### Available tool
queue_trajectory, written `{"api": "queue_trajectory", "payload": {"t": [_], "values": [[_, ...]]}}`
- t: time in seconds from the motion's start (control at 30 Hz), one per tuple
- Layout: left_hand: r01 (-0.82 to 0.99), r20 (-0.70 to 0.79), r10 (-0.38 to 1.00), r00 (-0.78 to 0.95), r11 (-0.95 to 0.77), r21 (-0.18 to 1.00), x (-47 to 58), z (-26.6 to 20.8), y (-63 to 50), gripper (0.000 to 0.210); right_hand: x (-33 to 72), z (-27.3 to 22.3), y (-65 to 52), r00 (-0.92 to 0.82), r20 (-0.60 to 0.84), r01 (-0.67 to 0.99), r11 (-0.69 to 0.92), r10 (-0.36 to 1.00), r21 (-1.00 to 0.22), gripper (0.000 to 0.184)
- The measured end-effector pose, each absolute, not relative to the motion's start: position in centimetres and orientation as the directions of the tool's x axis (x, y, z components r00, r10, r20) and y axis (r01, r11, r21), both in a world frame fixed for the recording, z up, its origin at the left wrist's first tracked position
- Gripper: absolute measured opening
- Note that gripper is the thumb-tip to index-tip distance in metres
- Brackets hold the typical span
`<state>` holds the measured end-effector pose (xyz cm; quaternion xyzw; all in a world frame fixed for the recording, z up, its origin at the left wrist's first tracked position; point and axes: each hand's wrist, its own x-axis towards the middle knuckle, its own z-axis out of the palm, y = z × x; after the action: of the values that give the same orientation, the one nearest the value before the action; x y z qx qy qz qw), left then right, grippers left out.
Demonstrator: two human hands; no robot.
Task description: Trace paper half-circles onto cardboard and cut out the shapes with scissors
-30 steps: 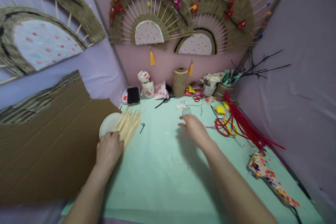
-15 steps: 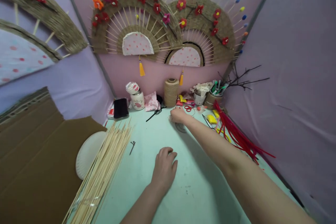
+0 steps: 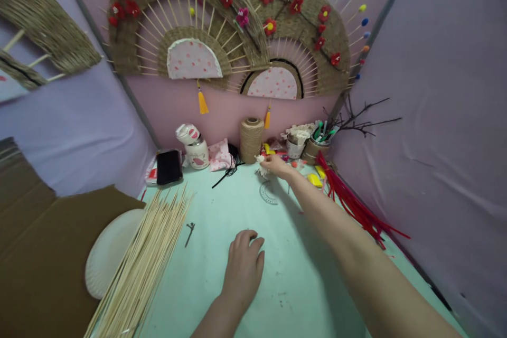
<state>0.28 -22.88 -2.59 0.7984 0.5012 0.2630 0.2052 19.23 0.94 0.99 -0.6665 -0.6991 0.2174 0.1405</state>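
The tabletop (image 3: 209, 264) is mint green, the back wall (image 3: 158, 103) pink. At eleven o'clock, a brown fan (image 3: 124, 50) has a white centre (image 3: 194, 60) dotted pink; the tassel (image 3: 203, 103) at ten is yellow. Sticks (image 3: 146, 259) at eight are straw-coloured, fuzzy stems (image 3: 350, 202) at four red. The blurry central scrap (image 3: 259, 159) seems whitish.

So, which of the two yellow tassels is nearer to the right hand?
The tassel under the black-arched fan, just right of the twine spool, is nearer the right hand; the other tassel hangs farther left.
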Motion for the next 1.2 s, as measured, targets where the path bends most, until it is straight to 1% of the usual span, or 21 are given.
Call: {"api": "queue_trajectory", "payload": {"t": [0.1, 0.2, 0.33, 0.47, 0.53, 0.67, 0.8, 0.93, 1.0, 1.1, 1.2], "values": [[0.695, 0.21, 0.91, 0.358, -0.409, 0.592, 0.2, -2.7, -22.9, 0.029, 22.7, 2.4, 1.5, 0.029, -0.007, 0.825, -0.028, 1.0, -0.565, 0.03], [0.699, 0.206, 0.909, 0.362, -0.411, 0.586, 0.3, -2.9, -22.9, 0.028, 26.7, 4.4, 1.6, 0.13, 0.08, 0.823, -0.062, 0.988, -0.565, 0.026], [0.702, 0.215, 0.908, 0.359, -0.415, 0.579, 0.4, -2.9, -22.8, 0.028, 31.3, 6.1, 0.8, 0.241, 0.181, 0.871, -0.13, 0.953, -0.473, 0.025], [0.71, 0.229, 0.91, 0.345, -0.413, 0.57, 0.5, -2.8, -22.7, 0.028, 33.5, 5.3, -0.4, 0.31, 0.227, 0.913, -0.222, 0.923, -0.343, 0.015], [0.713, 0.229, 0.908, 0.351, -0.418, 0.563, 0.4, -2.8, -22.7, 0.028, 33.6, 4.3, -0.9, 0.334, 0.224, 0.921, -0.266, 0.916, -0.284, 0.016], [0.72, 0.229, 0.904, 0.361, -0.426, 0.547, 0.4, -2.8, -22.7, 0.028, 32.6, 2.3, -1.5, 0.383, 0.231, 0.921, -0.349, 0.894, -0.175, 0.023], [0.725, 0.226, 0.902, 0.367, -0.43, 0.538, 0.5, -3.0, -22.8, 0.029, 31.3, 0.9, -1.5, 0.402, 0.222, 0.916, -0.393, 0.888, -0.082, 0.028], [0.731, 0.207, 0.904, 0.375, -0.426, 0.533, 0.5, -3.0, -22.8, 0.029, 30.6, 0.2, -1.1, 0.417, 0.149, 0.908, -0.42, 0.897, -0.011, 0.025], [0.732, 0.208, 0.903, 0.377, -0.428, 0.531, 0.5, -2.9, -22.8, 0.029, 30.5, 0.3, -0.9, 0.411, 0.093, 0.91, -0.414, 0.907, 0.016, 0.029], [0.731, 0.215, 0.901, 0.376, -0.432, 0.529, 0.4, -2.8, -22.9, 0.029, 30.2, 0.9, -0.7, 0.39, 0.009, 0.92, -0.39, 0.921, 0.046, 0.032], [0.726, 0.219, 0.899, 0.38, -0.437, 0.53, 0.4, -2.8, -22.9, 0.029, 29.8, 2.3, -1.0, 0.365, -0.039, 0.93, -0.362, 0.93, 0.066, 0.033]]}}
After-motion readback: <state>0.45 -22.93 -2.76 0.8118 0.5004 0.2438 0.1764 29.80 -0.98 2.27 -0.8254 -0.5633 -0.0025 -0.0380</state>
